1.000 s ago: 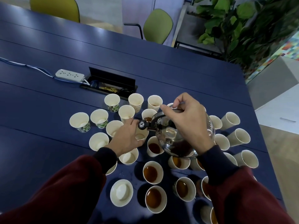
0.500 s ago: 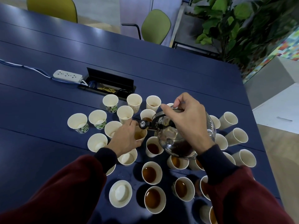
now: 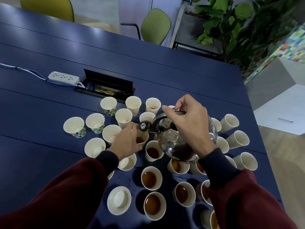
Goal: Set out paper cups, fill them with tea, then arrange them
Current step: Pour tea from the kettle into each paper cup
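The right hand (image 3: 188, 123) clamps the dark arched handle on top of the round, shiny clear-bodied teapot (image 3: 175, 146). The pot is tipped so that its metal-capped spout (image 3: 143, 126) hangs over the white paper cup (image 3: 142, 140). The left hand (image 3: 127, 141) holds that cup, fingers curled round its side. The cup stands between the two hands, partly full of brown tea.

The likeliest mishap is overfilling: the spout and the left hand's knuckles hide part of the rim, so the level is hard to read. A tight squeeze could also buckle the thin paper wall and slop hot tea onto the fingers.

The pot's belly hangs right above filled cups (image 3: 152, 152) beneath the right wrist, and dropping it low could topple one. Just under the left forearm, the dark red sleeve (image 3: 74, 187) could sweep over empty cups (image 3: 127, 162).
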A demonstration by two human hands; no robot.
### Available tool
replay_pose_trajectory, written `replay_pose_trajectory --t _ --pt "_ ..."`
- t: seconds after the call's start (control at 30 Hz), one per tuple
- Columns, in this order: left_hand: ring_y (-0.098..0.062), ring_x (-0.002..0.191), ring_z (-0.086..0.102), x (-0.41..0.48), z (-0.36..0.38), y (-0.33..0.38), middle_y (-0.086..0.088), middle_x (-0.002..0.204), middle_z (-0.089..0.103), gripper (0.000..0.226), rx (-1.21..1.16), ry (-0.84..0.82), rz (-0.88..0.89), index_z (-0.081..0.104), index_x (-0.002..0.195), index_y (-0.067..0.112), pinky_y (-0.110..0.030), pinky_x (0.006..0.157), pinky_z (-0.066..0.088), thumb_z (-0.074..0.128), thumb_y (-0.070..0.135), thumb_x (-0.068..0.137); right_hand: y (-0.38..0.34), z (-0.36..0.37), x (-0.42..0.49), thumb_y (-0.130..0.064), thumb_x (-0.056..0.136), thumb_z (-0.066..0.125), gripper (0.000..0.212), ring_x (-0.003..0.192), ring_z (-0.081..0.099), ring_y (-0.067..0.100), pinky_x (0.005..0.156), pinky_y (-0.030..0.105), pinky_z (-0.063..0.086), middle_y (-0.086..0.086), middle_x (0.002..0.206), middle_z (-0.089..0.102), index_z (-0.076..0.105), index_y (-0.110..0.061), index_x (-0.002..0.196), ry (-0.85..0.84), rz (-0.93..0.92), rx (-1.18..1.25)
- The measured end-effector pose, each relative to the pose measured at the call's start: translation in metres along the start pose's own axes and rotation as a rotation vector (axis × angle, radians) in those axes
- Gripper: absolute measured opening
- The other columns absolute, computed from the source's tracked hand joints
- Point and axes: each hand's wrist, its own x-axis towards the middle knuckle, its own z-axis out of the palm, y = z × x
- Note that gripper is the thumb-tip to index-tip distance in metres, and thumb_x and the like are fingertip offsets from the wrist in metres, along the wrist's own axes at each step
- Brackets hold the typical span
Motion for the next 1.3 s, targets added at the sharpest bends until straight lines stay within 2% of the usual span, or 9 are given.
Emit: replay_pose_trajectory --t 0.1,0.2,0.33,0.47,0.57,0.7,0.8,1.0,1.3 --pt "-0.024 0.104 0.058 0.001 0.000 0.000 -0.006 0.121 0.053 0.057 0.031 -0.012 -0.005 0.055 0.120 0.014 -0.027 0.080 0.044 0.082 0.039 0.077 0.002 -0.003 0.002 -0.039 0.081 0.079 0.035 0.055 0.049 0.012 0.062 0.031 0.046 -0.002 0.058 0.060 0.052 -0.016 0.075 0.026 0.057 0.059" --pt "-0.028 0.109 0.058 -0.001 0.000 -0.003 -0.009 0.129 0.051 0.066 0.029 -0.030 -0.009 0.052 0.127 0.012 -0.033 0.088 0.047 0.084 0.037 0.075 0.005 -0.007 0.003 -0.035 0.082 0.081 0.037 0.052 0.044 0.005 0.059 0.019 0.040 -0.014 0.051 0.050 0.050 -0.015 0.074 0.065 0.147 0.184" --pt "-0.028 0.116 0.056 -0.012 -0.007 -0.003 -0.009 0.137 0.045 0.077 -0.023 -0.036 -0.032 0.045 0.139 0.011 -0.034 0.094 0.046 0.082 0.039 0.078 0.002 -0.011 -0.007 -0.033 0.084 0.081 0.038 0.054 0.041 0.008 0.060 0.021 0.040 -0.008 0.056 0.046 0.049 -0.017 0.073 0.092 0.163 0.309" --pt "-0.025 0.109 0.055 -0.032 -0.021 -0.006 -0.005 0.124 0.053 0.055 -0.049 0.019 -0.012 0.054 0.125 0.014 -0.037 0.090 0.048 0.076 0.040 0.083 -0.007 -0.013 -0.023 -0.032 0.085 0.080 0.038 0.050 0.042 0.003 0.060 0.021 0.040 -0.015 0.051 0.046 0.048 -0.015 0.074 0.094 0.146 0.309" --pt "-0.025 0.107 0.056 -0.056 -0.025 -0.013 -0.005 0.114 0.058 0.042 0.011 0.048 0.003 0.060 0.116 0.014 -0.037 0.087 0.048 0.072 0.041 0.086 -0.013 -0.010 -0.039 -0.035 0.083 0.081 0.038 0.052 0.043 0.004 0.062 0.026 0.040 -0.014 0.054 0.048 0.048 -0.017 0.074 0.105 0.135 0.278" --pt "-0.026 0.116 0.051 -0.082 -0.021 -0.019 -0.005 0.122 0.055 0.066 0.092 -0.058 0.000 0.057 0.126 0.014 -0.037 0.090 0.045 0.076 0.053 0.076 -0.022 -0.005 -0.061 -0.039 0.079 0.081 0.037 0.056 0.048 0.010 0.063 0.034 0.045 -0.009 0.058 0.051 0.051 -0.018 0.073 0.133 0.134 0.217" --pt "-0.029 0.122 0.048 -0.090 -0.015 -0.023 -0.009 0.130 0.052 0.088 0.202 -0.136 0.008 0.048 0.138 0.011 -0.039 0.097 0.044 0.079 0.059 0.071 -0.029 0.000 -0.077 -0.037 0.079 0.082 0.036 0.057 0.049 0.011 0.064 0.033 0.045 -0.012 0.058 0.053 0.052 -0.019 0.073 0.149 0.146 0.178" --pt "-0.031 0.115 0.053 -0.094 -0.010 -0.018 -0.010 0.123 0.056 0.060 0.267 -0.055 0.008 0.052 0.125 0.011 -0.042 0.089 0.043 0.068 0.052 0.084 -0.041 0.007 -0.102 -0.037 0.081 0.081 0.036 0.057 0.051 0.012 0.062 0.032 0.044 -0.001 0.063 0.061 0.053 -0.015 0.076 0.139 0.137 0.097" --pt "-0.026 0.111 0.054 -0.106 0.003 -0.023 -0.003 0.118 0.059 0.057 0.209 -0.013 0.010 0.054 0.119 0.018 -0.040 0.090 0.040 0.070 0.057 0.080 -0.042 0.014 -0.117 -0.041 0.080 0.077 0.033 0.061 0.063 0.022 0.064 0.043 0.051 0.000 0.065 0.068 0.052 -0.020 0.078 0.133 0.033 -0.040"
